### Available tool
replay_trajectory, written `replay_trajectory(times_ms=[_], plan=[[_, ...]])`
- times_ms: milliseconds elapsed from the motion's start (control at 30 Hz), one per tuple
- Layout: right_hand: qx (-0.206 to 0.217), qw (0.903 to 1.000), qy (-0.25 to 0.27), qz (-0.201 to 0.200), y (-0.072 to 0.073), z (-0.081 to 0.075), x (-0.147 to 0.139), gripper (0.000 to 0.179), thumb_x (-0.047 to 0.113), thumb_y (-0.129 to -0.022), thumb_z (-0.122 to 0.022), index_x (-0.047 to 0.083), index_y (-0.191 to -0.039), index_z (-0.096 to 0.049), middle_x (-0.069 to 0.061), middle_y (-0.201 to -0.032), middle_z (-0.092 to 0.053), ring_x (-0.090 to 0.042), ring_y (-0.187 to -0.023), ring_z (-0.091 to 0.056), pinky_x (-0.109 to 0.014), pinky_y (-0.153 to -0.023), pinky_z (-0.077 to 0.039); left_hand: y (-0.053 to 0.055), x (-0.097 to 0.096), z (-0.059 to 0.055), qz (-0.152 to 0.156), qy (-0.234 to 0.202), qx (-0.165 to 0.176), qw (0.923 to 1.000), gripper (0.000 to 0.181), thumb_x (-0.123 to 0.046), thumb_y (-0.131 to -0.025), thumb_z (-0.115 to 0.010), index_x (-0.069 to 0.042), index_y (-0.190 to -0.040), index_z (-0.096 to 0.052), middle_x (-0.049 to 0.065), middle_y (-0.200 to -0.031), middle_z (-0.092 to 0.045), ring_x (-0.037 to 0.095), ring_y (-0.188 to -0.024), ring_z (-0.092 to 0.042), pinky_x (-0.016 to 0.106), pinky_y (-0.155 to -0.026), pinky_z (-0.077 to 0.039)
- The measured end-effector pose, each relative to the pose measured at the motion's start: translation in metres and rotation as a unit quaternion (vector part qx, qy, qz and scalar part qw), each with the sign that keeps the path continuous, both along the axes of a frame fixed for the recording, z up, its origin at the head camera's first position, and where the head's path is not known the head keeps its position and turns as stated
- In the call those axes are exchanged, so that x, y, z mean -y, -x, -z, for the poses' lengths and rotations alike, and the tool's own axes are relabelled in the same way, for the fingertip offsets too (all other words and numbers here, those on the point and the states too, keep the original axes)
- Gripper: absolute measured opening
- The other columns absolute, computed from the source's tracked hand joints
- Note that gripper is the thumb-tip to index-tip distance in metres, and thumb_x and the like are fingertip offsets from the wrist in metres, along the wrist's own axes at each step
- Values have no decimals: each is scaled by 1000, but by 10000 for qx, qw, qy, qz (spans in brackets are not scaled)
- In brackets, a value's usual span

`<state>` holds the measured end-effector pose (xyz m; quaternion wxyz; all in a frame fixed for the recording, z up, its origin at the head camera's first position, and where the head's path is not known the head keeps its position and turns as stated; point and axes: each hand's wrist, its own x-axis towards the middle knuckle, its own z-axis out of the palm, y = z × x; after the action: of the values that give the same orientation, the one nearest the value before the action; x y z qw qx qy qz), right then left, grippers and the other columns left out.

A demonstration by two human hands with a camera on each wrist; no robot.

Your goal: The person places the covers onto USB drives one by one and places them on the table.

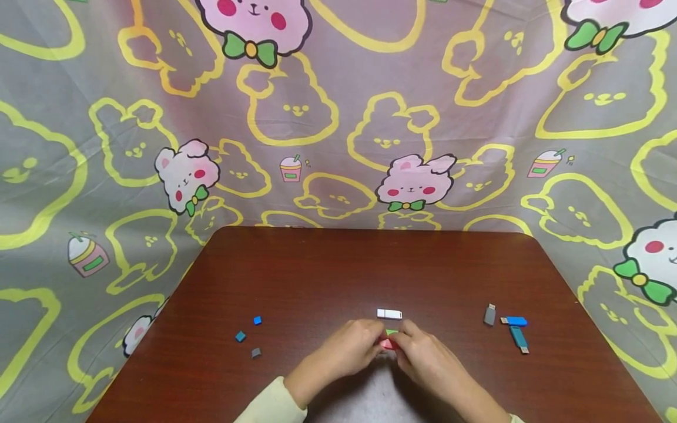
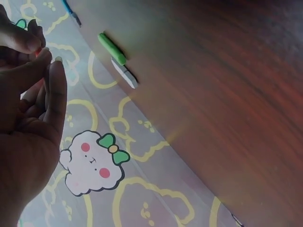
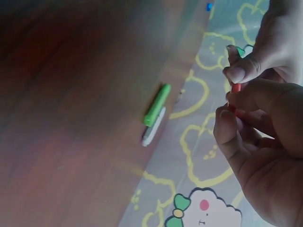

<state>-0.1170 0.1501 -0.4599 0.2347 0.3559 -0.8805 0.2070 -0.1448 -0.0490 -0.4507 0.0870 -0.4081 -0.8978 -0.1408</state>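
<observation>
Both hands meet near the front middle of the table, with a small red USB stick (image 1: 388,343) between them. My left hand (image 1: 355,345) pinches one end of it between thumb and fingers. From the other side my right hand (image 1: 431,355) pinches it too. In the right wrist view only a short stretch of the red stick (image 3: 236,88) shows between the fingertips; the rest is covered. Just beyond the hands lies a green USB stick (image 3: 157,104), partly hidden in the head view. A white USB stick (image 1: 389,314) with its cap on lies right behind the green one.
On the right of the brown table (image 1: 317,264) lie uncapped USB sticks: grey (image 1: 489,315), blue (image 1: 514,321) and teal (image 1: 519,339). To the left are small caps: blue (image 1: 257,320), teal (image 1: 240,336) and grey (image 1: 256,352). A patterned curtain (image 1: 328,117) surrounds the table.
</observation>
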Motion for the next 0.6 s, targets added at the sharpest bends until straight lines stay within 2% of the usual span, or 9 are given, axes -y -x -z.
replay_trajectory(times_ms=[100, 233, 467, 600], plan=[[152, 9999, 45, -42, 1, 3, -3, 25, 2, -72, -83, 10, -93, -72, 6, -84, -56, -1, -60, -48, -14, -49, -41, 1, -1, 3, -43, 47, 84, 9999, 13, -18, -89, -77, -16, -90, -64, -10, -83, -67, 2, -75, -62, 15, -67, -50], [673, 9977, -38, 21, 2, 3, -7, 25, 2, -74, -84, 8, -93, -69, 7, -85, -55, -1, -64, -49, -18, -53, -45, 1, -2, 6, -198, 56, 263, 9994, 16, -20, -87, -79, -17, -89, -63, -11, -78, -62, 2, -70, -57, 16, -62, -47], [815, 9963, -148, 210, 4, 6, -9, 25, 0, -71, -83, 11, -88, -68, 8, -82, -53, -3, -63, -49, -20, -52, -45, 3, -6, 10, -304, 101, 407, 9987, 13, -16, -86, -78, -16, -91, -66, -10, -82, -66, 3, -75, -62, 17, -67, -51], [1071, 9934, -232, 348, 5, 7, -10, 22, 1, -74, -82, 11, -89, -69, 8, -81, -52, -3, -61, -48, -21, -50, -43, 5, -8, 15, -431, 285, 495, 9974, 13, -19, -87, -78, -16, -95, -67, -9, -85, -68, 4, -78, -65, 19, -69, -53]])
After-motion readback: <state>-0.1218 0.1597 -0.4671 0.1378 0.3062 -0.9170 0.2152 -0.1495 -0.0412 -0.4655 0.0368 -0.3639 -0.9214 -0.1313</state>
